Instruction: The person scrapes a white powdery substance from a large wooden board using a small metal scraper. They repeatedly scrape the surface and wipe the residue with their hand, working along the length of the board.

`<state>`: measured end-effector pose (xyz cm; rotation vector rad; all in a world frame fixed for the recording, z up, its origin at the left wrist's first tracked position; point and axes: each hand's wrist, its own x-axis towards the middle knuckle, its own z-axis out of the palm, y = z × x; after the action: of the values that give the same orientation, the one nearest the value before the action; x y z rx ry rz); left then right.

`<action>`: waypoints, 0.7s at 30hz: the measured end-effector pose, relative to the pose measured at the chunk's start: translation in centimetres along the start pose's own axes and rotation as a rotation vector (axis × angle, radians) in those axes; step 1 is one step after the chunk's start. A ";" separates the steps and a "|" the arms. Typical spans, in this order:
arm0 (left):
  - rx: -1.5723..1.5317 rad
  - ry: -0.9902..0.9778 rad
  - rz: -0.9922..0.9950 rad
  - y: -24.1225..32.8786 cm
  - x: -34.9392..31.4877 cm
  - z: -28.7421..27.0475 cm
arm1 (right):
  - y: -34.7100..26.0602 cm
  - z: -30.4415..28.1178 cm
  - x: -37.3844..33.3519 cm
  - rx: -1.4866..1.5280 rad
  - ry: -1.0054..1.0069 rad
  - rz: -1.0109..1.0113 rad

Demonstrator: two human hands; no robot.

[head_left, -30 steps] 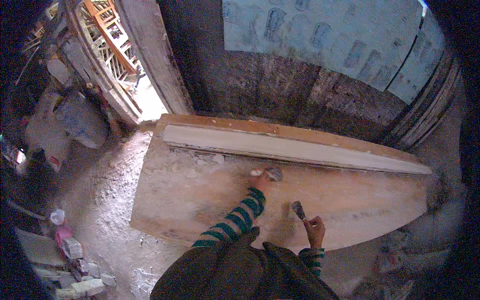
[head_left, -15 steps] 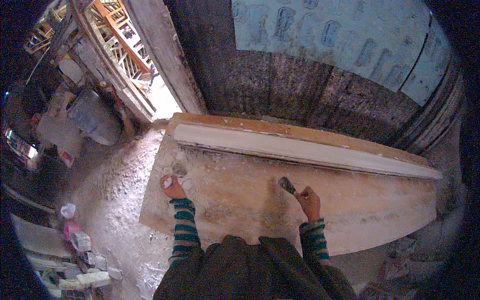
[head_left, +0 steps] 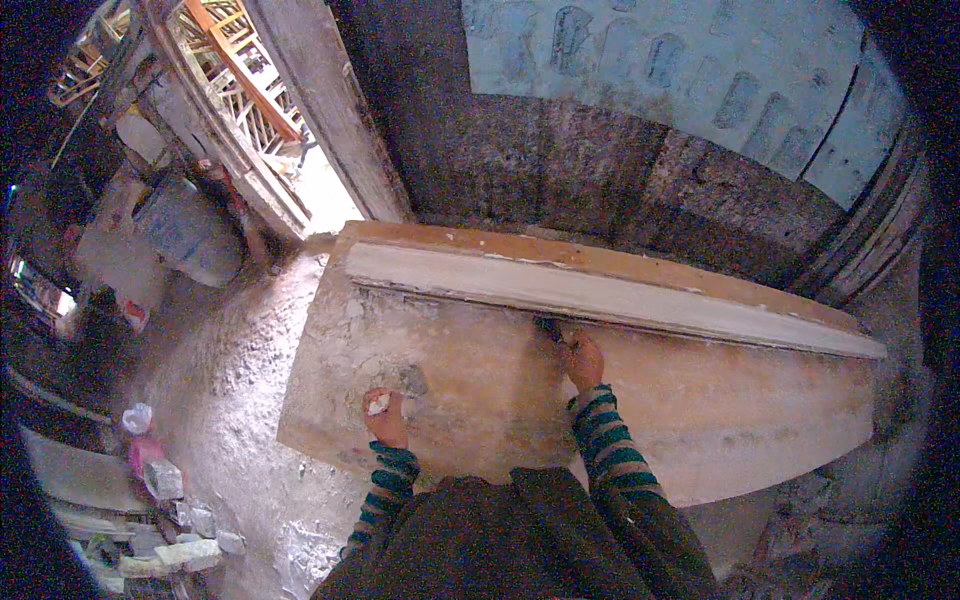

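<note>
My left hand (head_left: 388,420) is closed around a small white lump (head_left: 378,404) over the left part of a worn wooden board. A grey flat patch or piece (head_left: 412,380) shows beside its fingers; I cannot tell whether the hand holds it too. My right hand (head_left: 583,362) grips a small flat hand tool (head_left: 548,326) with a dark head. Whether it is a brush or a scraper is unclear. The tool's head is at the near edge of a long white strip (head_left: 560,285) lying along the far side of the board (head_left: 480,420).
A rough wall with a pale blue panel (head_left: 660,70) rises behind the board. At the upper left is a bright doorway (head_left: 325,190), with a blue-grey barrel (head_left: 190,235) near it. White blocks (head_left: 185,552) and scraps lie on the dusty floor (head_left: 230,400) at left.
My right hand has moved forward and left, bringing the tool from above the board to the strip's edge. My left hand has come nearer and to the right, still holding the white lump.
</note>
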<state>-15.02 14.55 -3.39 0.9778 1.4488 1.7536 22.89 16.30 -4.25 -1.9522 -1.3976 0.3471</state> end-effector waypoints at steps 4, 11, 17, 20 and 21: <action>0.039 -0.080 0.103 -0.7 -0.3 2.4 | -4.2 -4.3 -1.0 -0.069 -0.167 -0.011; 0.033 -0.156 -0.012 0.1 -1.2 4.9 | -2.9 -0.3 -1.1 0.055 -0.089 0.183; -0.040 -0.188 -0.104 -1.1 -2.4 4.3 | -6.1 3.3 0.8 -0.038 -0.096 -0.002; 0.007 -0.142 -0.131 -1.6 -2.6 3.2 | -8.3 -0.8 0.7 -0.032 -0.292 0.104; 0.023 -0.122 -0.125 -1.1 -2.5 3.3 | -5.6 -0.3 0.4 -0.043 -0.272 0.097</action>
<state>-10.93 14.24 -4.51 0.9670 1.4235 1.5642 19.17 17.50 -0.23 -2.0720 -1.4908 0.6532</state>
